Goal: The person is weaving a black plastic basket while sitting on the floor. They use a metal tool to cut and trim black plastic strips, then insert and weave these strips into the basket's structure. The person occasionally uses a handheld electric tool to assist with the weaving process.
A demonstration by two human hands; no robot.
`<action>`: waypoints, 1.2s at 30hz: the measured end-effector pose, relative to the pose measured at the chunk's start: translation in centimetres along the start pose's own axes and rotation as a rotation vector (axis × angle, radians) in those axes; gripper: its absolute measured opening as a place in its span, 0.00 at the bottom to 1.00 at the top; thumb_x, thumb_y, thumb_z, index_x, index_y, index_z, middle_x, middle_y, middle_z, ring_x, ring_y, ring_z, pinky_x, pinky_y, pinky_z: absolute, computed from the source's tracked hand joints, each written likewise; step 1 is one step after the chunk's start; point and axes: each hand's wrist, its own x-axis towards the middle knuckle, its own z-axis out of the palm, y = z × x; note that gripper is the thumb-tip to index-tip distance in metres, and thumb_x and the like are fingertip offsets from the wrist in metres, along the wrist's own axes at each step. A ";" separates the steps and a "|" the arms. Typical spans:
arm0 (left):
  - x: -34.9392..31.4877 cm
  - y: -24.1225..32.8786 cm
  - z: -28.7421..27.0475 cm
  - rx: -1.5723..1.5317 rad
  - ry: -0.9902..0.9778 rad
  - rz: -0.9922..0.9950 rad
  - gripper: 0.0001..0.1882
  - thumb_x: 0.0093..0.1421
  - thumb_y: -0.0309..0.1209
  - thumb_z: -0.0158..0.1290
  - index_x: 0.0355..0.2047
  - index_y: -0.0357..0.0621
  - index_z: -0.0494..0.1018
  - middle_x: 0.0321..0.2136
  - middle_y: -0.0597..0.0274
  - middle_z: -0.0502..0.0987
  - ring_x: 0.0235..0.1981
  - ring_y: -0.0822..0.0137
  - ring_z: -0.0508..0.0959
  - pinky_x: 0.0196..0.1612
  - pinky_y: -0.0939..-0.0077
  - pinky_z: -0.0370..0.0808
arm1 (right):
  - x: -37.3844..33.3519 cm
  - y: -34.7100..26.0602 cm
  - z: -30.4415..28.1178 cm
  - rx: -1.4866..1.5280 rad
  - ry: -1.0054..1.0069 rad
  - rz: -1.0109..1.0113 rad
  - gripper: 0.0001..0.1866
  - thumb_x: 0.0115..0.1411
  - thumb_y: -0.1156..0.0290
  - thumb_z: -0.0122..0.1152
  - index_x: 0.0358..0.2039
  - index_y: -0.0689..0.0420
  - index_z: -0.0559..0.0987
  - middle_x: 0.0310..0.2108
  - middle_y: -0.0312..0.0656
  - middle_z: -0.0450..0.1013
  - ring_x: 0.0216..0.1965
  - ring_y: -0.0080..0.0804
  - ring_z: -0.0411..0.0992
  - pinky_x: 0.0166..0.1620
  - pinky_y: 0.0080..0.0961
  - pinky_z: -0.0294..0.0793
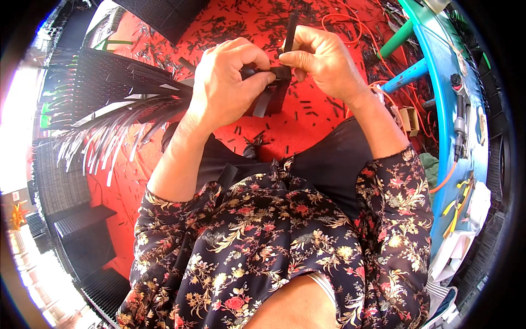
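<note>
- Left hand: thumb and forefinger pinched together on the upper edge of a black corner piece, other fingers curled.
- Right hand: thumb and forefinger clamped on a flat black strip; strip points up and away, its lower end just beside the corner piece.
- Corner piece is in front of the person, above the red floor covering, roughly midway between its left and right edges.
- Black woven panel left of left hand, toward floor covering's left edge; loose strip ends fan out on its near side. Join with corner piece hidden by left hand, can't tell.
- Short black scraps all over floor covering, thickest toward far edge.
- Short dark strip on the lap, over floral garment.
- Blue table at right: slim handheld tool along its near-side edge, orange cord off its lower end; yellow-handled tool nearer table's lower end, exact kind unclear.
- Small cardboard box just outside table's left edge.
</note>
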 end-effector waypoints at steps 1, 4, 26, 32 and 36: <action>-0.1 0.0 0.0 -0.021 0.003 -0.031 0.06 0.46 0.28 0.58 0.23 0.39 0.73 0.22 0.56 0.74 0.28 0.56 0.75 0.31 0.67 0.70 | -0.1 0.0 0.1 0.004 0.009 0.000 0.10 0.56 0.74 0.60 0.21 0.59 0.69 0.16 0.33 0.68 0.16 0.17 0.67 0.19 0.17 0.66; -0.3 0.2 0.1 -0.051 0.002 -0.144 0.07 0.48 0.30 0.58 0.23 0.39 0.74 0.23 0.56 0.74 0.27 0.57 0.75 0.30 0.67 0.70 | -0.4 -0.1 0.3 0.016 0.024 -0.003 0.11 0.55 0.75 0.60 0.21 0.59 0.68 0.15 0.33 0.68 0.16 0.17 0.67 0.19 0.17 0.65; 0.3 -0.7 -0.2 -0.226 -0.227 -0.488 0.08 0.58 0.28 0.51 0.31 0.35 0.75 0.24 0.70 0.75 0.28 0.81 0.70 0.33 0.85 0.68 | -0.7 0.9 1.0 -0.009 0.031 -0.040 0.13 0.49 0.75 0.64 0.19 0.61 0.66 0.15 0.32 0.60 0.22 0.17 0.58 0.26 0.22 0.61; 1.2 -0.7 -1.0 -0.259 -0.257 -0.604 0.08 0.59 0.30 0.50 0.29 0.38 0.75 0.24 0.72 0.74 0.26 0.83 0.69 0.31 0.88 0.66 | -0.6 1.7 2.0 0.088 0.094 -0.104 0.12 0.48 0.76 0.64 0.21 0.61 0.68 0.16 0.33 0.61 0.22 0.18 0.58 0.27 0.22 0.62; 1.1 -1.9 -0.8 -0.256 -0.232 -0.565 0.08 0.59 0.30 0.50 0.28 0.38 0.75 0.23 0.72 0.74 0.25 0.83 0.69 0.30 0.88 0.65 | -0.4 1.6 2.3 0.043 0.131 -0.105 0.10 0.48 0.76 0.65 0.22 0.62 0.70 0.17 0.34 0.64 0.22 0.18 0.60 0.28 0.22 0.64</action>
